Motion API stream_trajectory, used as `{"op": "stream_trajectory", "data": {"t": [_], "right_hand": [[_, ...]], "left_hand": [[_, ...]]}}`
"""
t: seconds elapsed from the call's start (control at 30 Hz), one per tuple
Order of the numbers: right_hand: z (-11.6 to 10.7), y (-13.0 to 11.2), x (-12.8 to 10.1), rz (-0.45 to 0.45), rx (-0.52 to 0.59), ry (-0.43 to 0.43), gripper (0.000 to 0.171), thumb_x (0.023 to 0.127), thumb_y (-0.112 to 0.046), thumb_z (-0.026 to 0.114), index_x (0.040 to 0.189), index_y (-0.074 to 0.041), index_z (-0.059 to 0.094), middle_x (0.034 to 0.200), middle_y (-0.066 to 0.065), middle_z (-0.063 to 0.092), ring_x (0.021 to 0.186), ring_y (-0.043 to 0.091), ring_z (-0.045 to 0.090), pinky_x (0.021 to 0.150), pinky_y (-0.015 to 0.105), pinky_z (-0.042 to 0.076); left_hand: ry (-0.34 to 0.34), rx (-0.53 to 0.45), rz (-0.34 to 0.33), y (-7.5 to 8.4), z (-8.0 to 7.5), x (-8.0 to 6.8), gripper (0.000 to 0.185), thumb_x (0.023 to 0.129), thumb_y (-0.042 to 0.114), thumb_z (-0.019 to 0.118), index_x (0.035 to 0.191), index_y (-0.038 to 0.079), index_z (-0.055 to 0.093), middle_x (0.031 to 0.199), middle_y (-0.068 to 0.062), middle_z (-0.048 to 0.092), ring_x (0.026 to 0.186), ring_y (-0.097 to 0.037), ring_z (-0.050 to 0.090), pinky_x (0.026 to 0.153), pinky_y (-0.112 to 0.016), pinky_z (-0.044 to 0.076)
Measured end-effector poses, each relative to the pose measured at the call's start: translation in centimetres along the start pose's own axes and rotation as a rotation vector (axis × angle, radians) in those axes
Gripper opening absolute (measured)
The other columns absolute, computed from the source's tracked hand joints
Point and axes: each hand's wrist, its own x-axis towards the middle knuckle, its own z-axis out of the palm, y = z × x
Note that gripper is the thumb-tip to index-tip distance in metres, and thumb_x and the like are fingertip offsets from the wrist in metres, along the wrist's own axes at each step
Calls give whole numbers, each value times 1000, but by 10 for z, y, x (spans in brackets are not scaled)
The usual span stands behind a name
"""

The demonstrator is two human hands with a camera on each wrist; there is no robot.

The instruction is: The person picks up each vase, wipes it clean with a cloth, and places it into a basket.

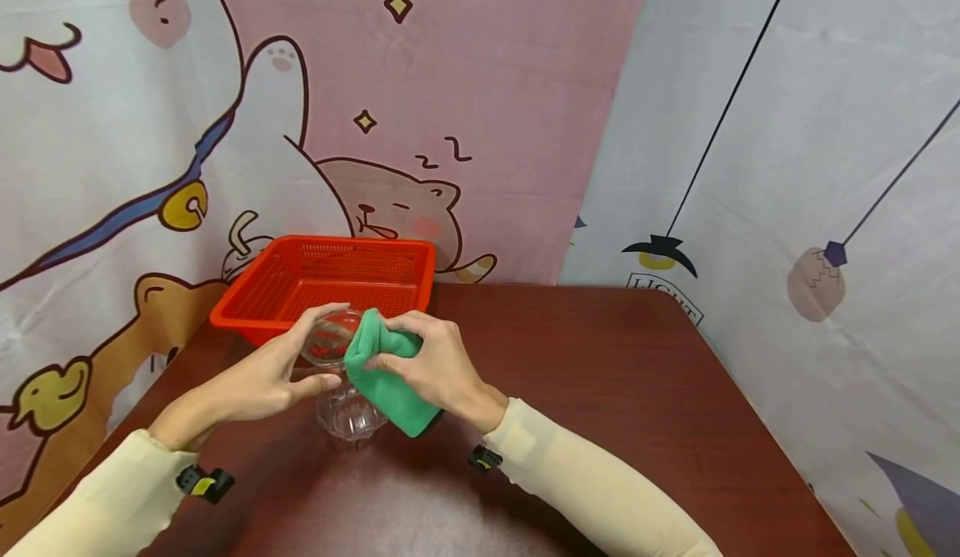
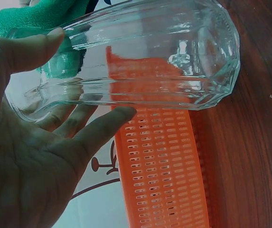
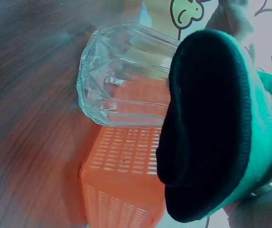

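Observation:
My left hand (image 1: 258, 382) holds a clear, faceted glass vase (image 1: 348, 417) near its wide mouth, thumb on one side and fingers on the other. In the left wrist view the glass vase (image 2: 173, 61) lies across the frame, its thick base pointing right. My right hand (image 1: 446, 365) pinches a folded green cloth (image 1: 401, 398) right at the vase's rim. Seen from the right wrist, the cloth (image 3: 264, 133) shows a dark underside and covers the mouth end of the vase (image 3: 126, 80).
An orange-red slotted plastic basket (image 1: 427, 269) stands at the back left of the dark wood table (image 1: 600, 398), just beyond the hands. Behind the table hangs a cartoon-printed cloth backdrop (image 1: 510, 107), which also runs along the right side.

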Motion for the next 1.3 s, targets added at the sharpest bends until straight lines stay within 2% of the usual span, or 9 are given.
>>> {"op": "stream_trajectory", "data": {"t": [0.2, 0.33, 0.57, 0.73, 0.83, 1.03, 1.2, 1.3], "right_hand": [[2, 2, -2, -7, -18, -6, 48, 91, -21, 103, 134, -8, 87, 124, 7, 89, 102, 17, 86, 89, 19, 67], [6, 5, -4, 1, -75, -32, 42, 93, -23, 102, 130, -8, 88, 121, 7, 90, 98, 13, 84, 87, 18, 66], [15, 15, -12, 18, -229, -153, 41, 95, -29, 101, 130, -13, 88, 123, 1, 88, 99, 4, 77, 86, 13, 61], [16, 19, -14, 29, -263, -217, 41, 94, -30, 101, 129, -12, 88, 117, 1, 88, 92, 1, 72, 79, 9, 57], [15, 22, -15, 18, -275, -248, 38, 93, -30, 102, 123, -12, 88, 109, 1, 87, 87, -1, 68, 73, 8, 54], [15, 30, -17, 10, -351, -317, 35, 93, -33, 102, 118, -14, 89, 105, -3, 87, 85, -5, 69, 74, 8, 54], [17, 38, -20, 40, -387, -390, 23, 94, -32, 101, 101, -17, 85, 88, -10, 80, 73, -7, 63, 69, 9, 53], [18, 43, -22, 41, -408, -426, 23, 96, -31, 99, 92, -19, 79, 80, -12, 73, 70, -7, 59, 67, 9, 51]], "left_hand": [[2, -5, -5, -1, 0, 0, 97, 107, 15, 86, 181, 29, 24, 159, -8, 66, 138, -33, 75, 105, -50, 70], [4, -19, -13, -2, 0, 0, 95, 107, 16, 86, 180, 29, 25, 160, -14, 66, 141, -38, 73, 104, -59, 69], [5, -28, -30, -3, 2, -1, 94, 108, 16, 85, 179, 28, 26, 160, -18, 65, 143, -42, 71, 102, -57, 70], [11, -3, -42, -3, 2, -3, 95, 107, 16, 86, 180, 29, 26, 159, -16, 66, 142, -42, 71, 99, -55, 72], [11, -4, -46, -2, 2, -3, 95, 107, 17, 86, 180, 30, 26, 159, -15, 66, 143, -44, 70, 100, -55, 71], [12, -5, -48, 1, 1, -2, 95, 108, 17, 86, 180, 31, 26, 158, -12, 67, 142, -45, 71, 100, -56, 71], [13, -4, -49, 1, 0, -1, 94, 108, 18, 86, 179, 31, 26, 159, -11, 67, 142, -46, 71, 100, -58, 71], [13, -1, -43, 1, 1, -1, 94, 108, 17, 86, 180, 30, 26, 159, -12, 67, 143, -47, 70, 100, -58, 71]]}}
